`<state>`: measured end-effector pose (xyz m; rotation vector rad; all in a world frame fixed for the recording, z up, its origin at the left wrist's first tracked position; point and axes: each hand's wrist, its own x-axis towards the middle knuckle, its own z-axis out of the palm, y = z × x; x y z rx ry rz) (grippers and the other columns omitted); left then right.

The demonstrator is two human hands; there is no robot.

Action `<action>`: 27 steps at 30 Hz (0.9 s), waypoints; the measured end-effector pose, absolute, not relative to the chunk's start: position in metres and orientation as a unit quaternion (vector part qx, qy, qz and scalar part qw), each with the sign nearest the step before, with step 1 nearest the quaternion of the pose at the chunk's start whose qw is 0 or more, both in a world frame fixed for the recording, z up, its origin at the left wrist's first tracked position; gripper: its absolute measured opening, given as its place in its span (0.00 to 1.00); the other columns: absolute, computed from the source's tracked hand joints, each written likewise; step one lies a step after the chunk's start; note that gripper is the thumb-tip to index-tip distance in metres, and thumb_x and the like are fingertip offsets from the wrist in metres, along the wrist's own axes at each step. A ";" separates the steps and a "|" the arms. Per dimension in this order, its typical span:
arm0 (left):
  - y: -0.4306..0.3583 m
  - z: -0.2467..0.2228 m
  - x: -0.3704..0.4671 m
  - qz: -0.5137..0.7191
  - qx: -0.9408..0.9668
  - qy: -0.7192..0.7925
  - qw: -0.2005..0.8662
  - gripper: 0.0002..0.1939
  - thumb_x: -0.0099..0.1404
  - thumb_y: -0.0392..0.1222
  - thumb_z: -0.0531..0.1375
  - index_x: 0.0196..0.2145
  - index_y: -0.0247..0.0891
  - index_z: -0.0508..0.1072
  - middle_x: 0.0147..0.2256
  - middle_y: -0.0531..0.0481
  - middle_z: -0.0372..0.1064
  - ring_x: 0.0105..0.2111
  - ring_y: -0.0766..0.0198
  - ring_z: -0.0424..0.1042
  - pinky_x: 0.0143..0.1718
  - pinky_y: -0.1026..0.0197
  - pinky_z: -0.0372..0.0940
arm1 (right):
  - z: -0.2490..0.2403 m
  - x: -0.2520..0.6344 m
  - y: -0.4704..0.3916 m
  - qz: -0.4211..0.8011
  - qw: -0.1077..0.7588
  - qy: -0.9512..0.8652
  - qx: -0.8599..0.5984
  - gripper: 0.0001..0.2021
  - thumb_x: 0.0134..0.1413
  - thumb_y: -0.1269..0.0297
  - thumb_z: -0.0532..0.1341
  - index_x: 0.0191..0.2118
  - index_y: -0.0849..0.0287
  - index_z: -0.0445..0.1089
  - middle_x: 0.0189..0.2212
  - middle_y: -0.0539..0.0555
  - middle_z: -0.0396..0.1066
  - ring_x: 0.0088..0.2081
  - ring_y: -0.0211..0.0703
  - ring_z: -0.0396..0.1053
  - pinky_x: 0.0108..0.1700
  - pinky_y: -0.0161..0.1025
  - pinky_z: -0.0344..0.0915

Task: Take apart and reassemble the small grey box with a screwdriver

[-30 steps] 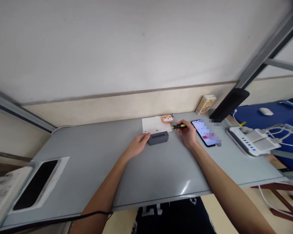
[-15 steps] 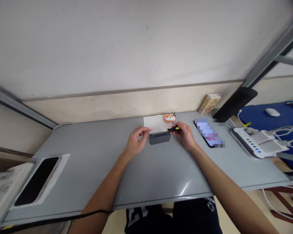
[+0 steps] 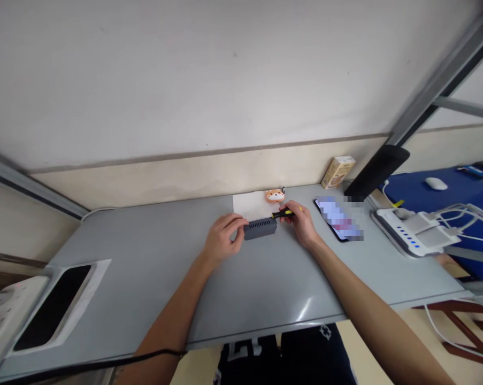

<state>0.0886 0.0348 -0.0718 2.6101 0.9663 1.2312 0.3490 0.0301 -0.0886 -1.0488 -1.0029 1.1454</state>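
A dark grey slotted box (image 3: pixel 260 229) rests on the grey table, its row of vents facing up. At its left end, my left hand (image 3: pixel 224 238) grips it between thumb and fingers. My right hand (image 3: pixel 301 222) is closed round the black and yellow handle of a screwdriver (image 3: pixel 282 214), which lies nearly level by the box's right end. Its shaft is too thin to follow clearly. Behind the box lie a white sheet (image 3: pixel 247 204) and an orange and white animal-faced case (image 3: pixel 274 195).
On the right are a phone with a lit screen (image 3: pixel 337 218), a small carton (image 3: pixel 338 172), a black cylinder (image 3: pixel 377 172) and a power strip (image 3: pixel 409 235) with cables. A dark phone (image 3: pixel 54 307) lies at the left, and a wall runs behind the table (image 3: pixel 153 299).
My left hand has moved onto the box's left end and taken hold of it. The camera view has shifted slightly. My right hand still holds the screwdriver.
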 end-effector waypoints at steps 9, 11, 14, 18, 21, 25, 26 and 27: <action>0.033 -0.069 0.088 0.403 0.856 0.322 0.024 0.12 0.67 0.30 0.56 0.42 0.42 0.75 0.41 0.46 0.76 0.42 0.59 0.76 0.47 0.52 0.71 | -0.091 0.348 0.032 0.500 0.605 -0.429 -0.447 0.17 0.59 0.47 0.61 0.32 0.55 0.77 0.20 0.51 0.70 0.25 0.42 0.61 0.30 0.40 0.53; 0.033 -0.069 0.087 0.405 0.858 0.315 0.022 0.12 0.67 0.30 0.56 0.43 0.42 0.75 0.41 0.46 0.76 0.42 0.59 0.76 0.47 0.53 0.71 | -0.091 0.348 0.031 0.503 0.606 -0.430 -0.442 0.16 0.60 0.48 0.60 0.33 0.55 0.77 0.21 0.51 0.70 0.25 0.42 0.62 0.30 0.40 0.53; 0.035 -0.070 0.087 0.405 0.860 0.308 0.022 0.13 0.66 0.29 0.56 0.43 0.42 0.75 0.41 0.46 0.76 0.42 0.59 0.75 0.46 0.53 0.71 | -0.091 0.349 0.031 0.505 0.608 -0.429 -0.437 0.16 0.60 0.49 0.60 0.33 0.55 0.77 0.22 0.51 0.71 0.25 0.41 0.62 0.30 0.40 0.52; 0.036 -0.072 0.085 0.404 0.859 0.315 0.025 0.13 0.66 0.30 0.56 0.43 0.42 0.75 0.41 0.46 0.76 0.41 0.59 0.76 0.46 0.53 0.71 | -0.091 0.349 0.031 0.508 0.608 -0.427 -0.436 0.16 0.60 0.49 0.60 0.33 0.55 0.77 0.21 0.51 0.71 0.25 0.42 0.62 0.30 0.40 0.52; 0.036 -0.073 0.085 0.403 0.855 0.325 0.024 0.13 0.66 0.31 0.56 0.43 0.42 0.76 0.41 0.46 0.77 0.41 0.58 0.76 0.46 0.53 0.71 | -0.090 0.349 0.031 0.508 0.605 -0.425 -0.441 0.17 0.60 0.48 0.60 0.33 0.55 0.77 0.21 0.51 0.71 0.25 0.42 0.61 0.30 0.41 0.53; 0.037 -0.074 0.084 0.414 0.850 0.325 0.013 0.14 0.66 0.29 0.56 0.44 0.43 0.75 0.41 0.47 0.77 0.41 0.59 0.75 0.45 0.53 0.71 | -0.089 0.348 0.031 0.504 0.608 -0.422 -0.445 0.17 0.59 0.46 0.61 0.31 0.54 0.76 0.22 0.52 0.71 0.25 0.42 0.62 0.30 0.41 0.54; 0.037 -0.074 0.084 0.417 0.848 0.326 0.012 0.14 0.66 0.29 0.56 0.44 0.43 0.75 0.41 0.47 0.77 0.41 0.59 0.75 0.45 0.53 0.70 | -0.089 0.348 0.031 0.503 0.610 -0.421 -0.445 0.17 0.58 0.46 0.61 0.31 0.54 0.76 0.22 0.52 0.71 0.25 0.42 0.62 0.30 0.41 0.54; 0.037 -0.074 0.084 0.419 0.846 0.329 0.013 0.14 0.66 0.29 0.55 0.44 0.43 0.75 0.41 0.47 0.77 0.41 0.58 0.75 0.45 0.53 0.70 | -0.088 0.349 0.031 0.503 0.612 -0.420 -0.443 0.17 0.59 0.46 0.61 0.31 0.54 0.77 0.22 0.52 0.71 0.25 0.42 0.61 0.30 0.41 0.54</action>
